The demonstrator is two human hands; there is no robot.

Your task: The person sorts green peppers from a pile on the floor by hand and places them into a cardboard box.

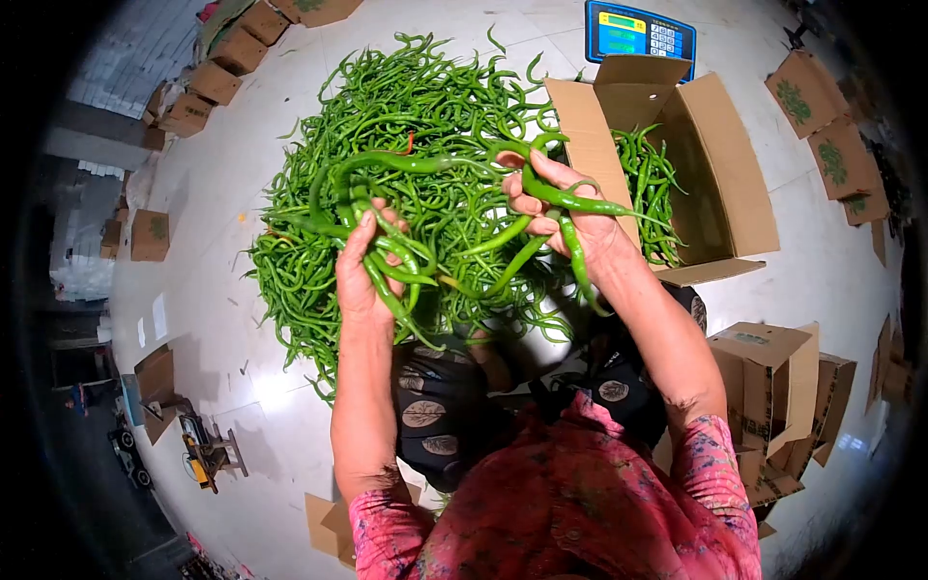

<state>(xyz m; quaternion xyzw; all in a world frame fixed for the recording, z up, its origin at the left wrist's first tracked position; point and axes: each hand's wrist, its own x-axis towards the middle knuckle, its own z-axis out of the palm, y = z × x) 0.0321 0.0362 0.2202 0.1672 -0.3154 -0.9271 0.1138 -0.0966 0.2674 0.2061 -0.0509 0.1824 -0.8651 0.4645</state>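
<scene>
Long green chili peppers lie in a wide heap (406,106) on the floor in front of me. Above the heap's near part, my left hand (365,261) is closed round several green chili peppers (387,164), which stick out on both sides of the fist. My right hand (580,217) grips more green chili peppers (585,201), some hanging below the fingers. It is close to the left side of an open cardboard box (730,164). Inside that box, green chili peppers (646,184) lie along the left part. A single red pepper (410,144) shows among the green ones.
A blue digital scale (638,39) stands behind the box. Empty cardboard cartons (773,377) are stacked at my right, and more boxes (831,145) line the far right. Several boxes (213,82) stand at the upper left. A small stool-like object (208,449) is at the lower left.
</scene>
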